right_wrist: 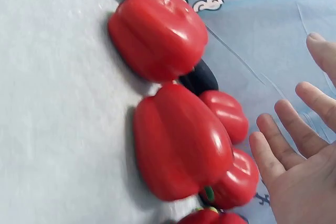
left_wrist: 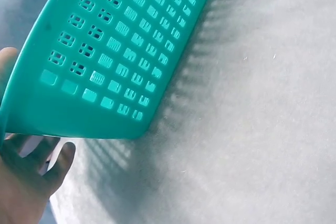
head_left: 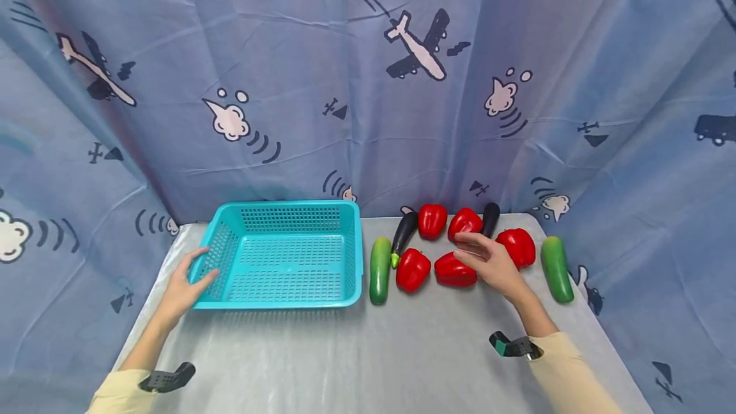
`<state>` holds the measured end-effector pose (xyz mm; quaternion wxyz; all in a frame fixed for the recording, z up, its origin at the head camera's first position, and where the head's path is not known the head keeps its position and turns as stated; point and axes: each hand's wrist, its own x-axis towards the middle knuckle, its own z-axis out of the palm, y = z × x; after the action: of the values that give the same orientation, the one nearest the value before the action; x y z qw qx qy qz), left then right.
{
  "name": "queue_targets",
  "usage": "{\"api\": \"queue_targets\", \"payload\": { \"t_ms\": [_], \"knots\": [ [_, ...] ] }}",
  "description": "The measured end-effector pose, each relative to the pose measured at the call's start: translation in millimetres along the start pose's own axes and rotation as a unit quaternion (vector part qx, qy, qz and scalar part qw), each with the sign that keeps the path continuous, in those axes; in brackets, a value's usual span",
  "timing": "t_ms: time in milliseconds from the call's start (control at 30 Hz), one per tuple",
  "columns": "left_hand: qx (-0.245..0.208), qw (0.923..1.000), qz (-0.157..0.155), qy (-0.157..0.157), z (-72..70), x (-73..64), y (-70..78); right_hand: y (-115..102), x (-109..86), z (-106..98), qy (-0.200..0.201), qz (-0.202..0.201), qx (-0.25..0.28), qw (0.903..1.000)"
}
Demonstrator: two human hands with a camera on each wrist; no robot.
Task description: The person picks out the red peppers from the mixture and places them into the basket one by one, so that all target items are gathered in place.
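Observation:
My left hand (head_left: 183,287) is at the left end of a turquoise plastic basket (head_left: 355,254). Its thumb reaches over the rim, while the other fingers are spread outside the wall, as the left wrist view shows. Above the red bell peppers hovers my right hand (head_left: 489,265), fingers extended and apart, holding nothing. Nearest below it are a lying bell pepper (head_left: 454,271) and another bell pepper (head_left: 516,248) on its right. In the right wrist view, a large bell pepper (right_wrist: 181,142) lies beside the fingers, not touching them.
Right of the basket lie a cucumber (head_left: 379,271), an eggplant (head_left: 405,232) and more bell peppers (head_left: 413,270). Another eggplant (head_left: 490,217) is behind my right hand, and a second cucumber (head_left: 556,269) lies at the table's right edge. A patterned blue curtain (head_left: 299,158) hangs behind the grey table (head_left: 322,363).

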<state>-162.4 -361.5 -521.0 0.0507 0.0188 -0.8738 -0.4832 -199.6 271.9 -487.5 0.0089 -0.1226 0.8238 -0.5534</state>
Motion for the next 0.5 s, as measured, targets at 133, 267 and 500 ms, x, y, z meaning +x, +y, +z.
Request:
{"api": "queue_targets", "payload": {
  "t_ms": [133, 267, 500],
  "knots": [
    [-0.008, 1.0000, 0.000, 0.002, 1.2, -0.4, 3.1, -0.1, 6.4, 10.6, -0.009, -0.001, 0.001, 1.0000],
    [-0.009, 1.0000, 0.000, 0.005, 0.8, -0.8, 3.9, -1.1, 13.0, 21.5, -0.015, -0.009, -0.002, 0.9998],
    [-0.007, 0.9998, -0.015, 0.006, 1.1, -0.7, 2.3, -3.2, 23.7, 39.5, -0.031, 0.001, 0.000, 0.9995]
  ]
}}
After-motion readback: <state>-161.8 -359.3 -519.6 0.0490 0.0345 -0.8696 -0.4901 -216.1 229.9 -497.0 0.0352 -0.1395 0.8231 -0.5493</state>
